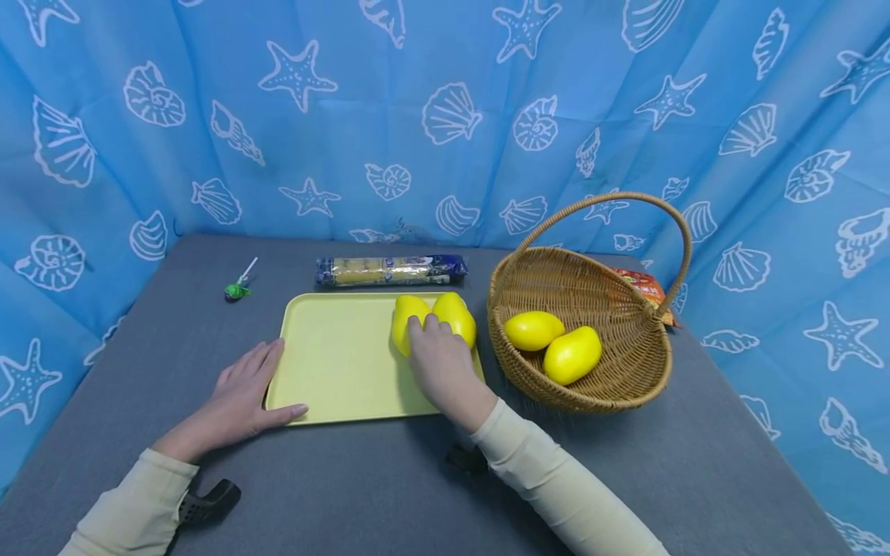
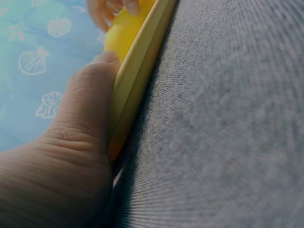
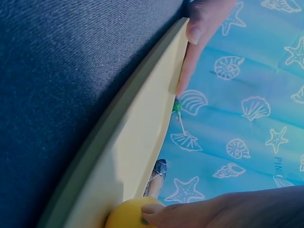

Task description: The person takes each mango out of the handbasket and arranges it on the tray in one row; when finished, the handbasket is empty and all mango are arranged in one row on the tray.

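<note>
A pale yellow tray (image 1: 341,363) lies on the grey table. My left hand (image 1: 236,398) rests at its left front corner, fingers stretched along the left side and thumb over the front rim. Two yellow mangoes sit at the tray's right end: a left mango (image 1: 403,323) and a right mango (image 1: 455,315). My right hand (image 1: 448,371) reaches over them with bent fingers and holds the left one. In the right wrist view its thumb (image 3: 173,212) presses on a mango (image 3: 128,213). The far fingers' contact is hidden.
Right of the tray, a wicker basket (image 1: 591,270) with a tall handle holds two more mangoes (image 1: 572,355). A red packet (image 1: 647,289) lies behind it. Beyond the tray is a long clear-and-blue package (image 1: 389,270); a green lollipop (image 1: 238,291) lies far left. A blue curtain (image 1: 389,139) hangs behind.
</note>
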